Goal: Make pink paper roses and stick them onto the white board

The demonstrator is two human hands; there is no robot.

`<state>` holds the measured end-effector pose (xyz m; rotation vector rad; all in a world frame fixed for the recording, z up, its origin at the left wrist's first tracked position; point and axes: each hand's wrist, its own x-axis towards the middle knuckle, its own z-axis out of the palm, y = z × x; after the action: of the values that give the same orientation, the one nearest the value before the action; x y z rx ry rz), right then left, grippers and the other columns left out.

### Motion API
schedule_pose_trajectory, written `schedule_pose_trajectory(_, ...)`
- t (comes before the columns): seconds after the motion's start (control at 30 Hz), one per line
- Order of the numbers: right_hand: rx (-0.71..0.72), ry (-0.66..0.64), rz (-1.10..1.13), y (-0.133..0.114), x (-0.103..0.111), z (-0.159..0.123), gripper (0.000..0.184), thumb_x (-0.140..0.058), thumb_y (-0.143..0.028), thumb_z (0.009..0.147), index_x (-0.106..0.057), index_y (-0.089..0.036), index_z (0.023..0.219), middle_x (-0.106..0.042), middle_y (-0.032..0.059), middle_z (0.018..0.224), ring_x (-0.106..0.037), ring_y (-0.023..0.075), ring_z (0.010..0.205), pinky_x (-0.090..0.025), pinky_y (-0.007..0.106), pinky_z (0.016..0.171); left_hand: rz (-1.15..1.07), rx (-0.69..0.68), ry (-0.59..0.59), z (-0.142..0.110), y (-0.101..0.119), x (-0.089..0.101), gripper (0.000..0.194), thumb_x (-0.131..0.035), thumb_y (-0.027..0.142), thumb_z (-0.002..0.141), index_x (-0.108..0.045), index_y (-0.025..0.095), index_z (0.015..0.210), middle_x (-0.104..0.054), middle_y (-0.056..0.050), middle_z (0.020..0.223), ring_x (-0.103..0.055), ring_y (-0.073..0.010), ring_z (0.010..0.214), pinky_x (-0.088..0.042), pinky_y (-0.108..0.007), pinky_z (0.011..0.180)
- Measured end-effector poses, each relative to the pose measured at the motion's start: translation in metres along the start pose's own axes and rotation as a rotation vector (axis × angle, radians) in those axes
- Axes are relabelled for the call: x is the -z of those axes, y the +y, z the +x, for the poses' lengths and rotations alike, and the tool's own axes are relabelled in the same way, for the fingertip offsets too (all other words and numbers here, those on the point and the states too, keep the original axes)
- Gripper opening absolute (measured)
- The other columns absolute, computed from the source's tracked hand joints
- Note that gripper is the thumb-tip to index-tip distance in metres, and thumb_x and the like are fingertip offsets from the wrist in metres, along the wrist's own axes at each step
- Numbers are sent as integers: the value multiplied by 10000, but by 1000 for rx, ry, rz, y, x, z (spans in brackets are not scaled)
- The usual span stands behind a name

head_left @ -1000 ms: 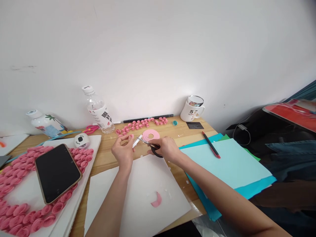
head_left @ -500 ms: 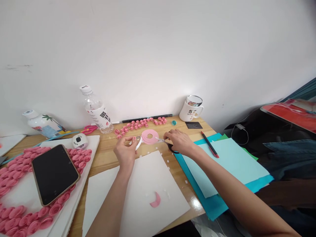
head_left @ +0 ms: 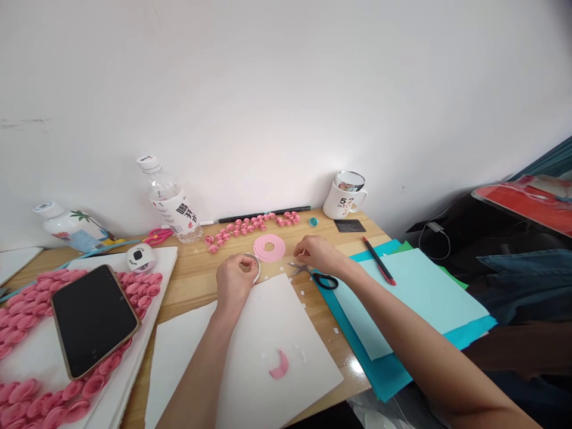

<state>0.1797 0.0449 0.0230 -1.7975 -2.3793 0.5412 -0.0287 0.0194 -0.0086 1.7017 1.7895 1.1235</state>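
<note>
My left hand (head_left: 235, 281) is closed round a roll of white tape (head_left: 256, 269), above the back edge of a white sheet (head_left: 268, 322). To the right, my right hand (head_left: 319, 253) hovers with its fingertips drawn together; whatever they pinch, if anything, is too small to make out. Just below it lie scissors with black handles (head_left: 325, 280), blades apart and pointing left, out of my grasp. Flat pink paper rings (head_left: 273, 249) rest between my hands. Small white tape bits (head_left: 302, 293) dot the wood, and a pink crescent scrap (head_left: 280, 364) is on the sheet.
Rolled pink paper flowers (head_left: 250, 225) line the back, beside a bottle (head_left: 174, 205) and a mug (head_left: 342, 201). A phone (head_left: 96, 322) lies on a flower-covered board at left. Blue sheets (head_left: 411, 304) and a pen (head_left: 379, 261) are at right.
The scissors have left my right hand and now lie on the table. My left hand has shifted slightly right with the tape roll, and its fingers have curled inward.
</note>
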Motion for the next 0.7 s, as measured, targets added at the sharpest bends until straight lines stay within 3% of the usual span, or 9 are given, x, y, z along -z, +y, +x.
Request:
schedule_pose_trajectory(0.2, -24, -4, 156, 2, -19, 6, 83, -594, -147, 732, -675, -155, 749, -673, 48, 774, -598, 144, 695, -397, 216, 604, 90, 92, 23, -2, 7, 3, 64, -603, 240, 629, -626, 218, 573, -687, -15, 726, -591, -174, 632, -408, -280, 599)
schedule_pose_trajectory(0.27, -12, -21, 169, 4, -20, 7, 73, -598, -154, 727, -670, -164, 739, -669, 35, 761, -593, 141, 685, -394, 219, 605, -62, 175, 7, -2, 10, 4, 66, -640, 264, 618, -643, 200, 606, -657, -15, 647, -561, -150, 567, -397, -265, 551)
schedule_pose_trajectory(0.37, -6, -58, 166, 6, -19, 8, 69, -595, -156, 731, -662, -172, 733, -658, 29, 754, -590, 146, 696, -388, 220, 603, -451, 314, -109, -2, 14, 4, 165, -705, 303, 586, -653, 162, 655, -578, 10, 513, -493, -107, 471, -383, -241, 485)
schedule_pose_trajectory(0.47, -2, -66, 100, 4, -18, 8, 73, -584, -166, 748, -656, -179, 755, -637, 46, 836, -591, 159, 744, -378, 227, 618, -747, 368, -242, -1, 14, 4, 217, -745, 302, 561, -667, 145, 689, -616, -2, 571, -519, -91, 497, -439, -243, 536)
schedule_pose_trajectory(0.6, -19, -60, -23, -2, -26, 4, 155, -482, -219, 836, -627, -172, 811, -583, 76, 960, -595, 164, 737, -355, 244, 606, -928, 379, -338, 0, 13, 6, 230, -772, 293, 545, -688, 154, 709, -693, -49, 741, -615, -125, 629, -494, -290, 688)
schedule_pose_trajectory(0.7, -40, 0, -92, -4, -38, 0, 199, -410, -230, 884, -594, -152, 884, -558, 99, 1007, -600, 167, 740, -345, 251, 604, -967, 369, -345, 0, 15, 9, 249, -791, 299, 510, -687, 155, 685, -702, -64, 745, -647, -171, 695, -501, -335, 746)
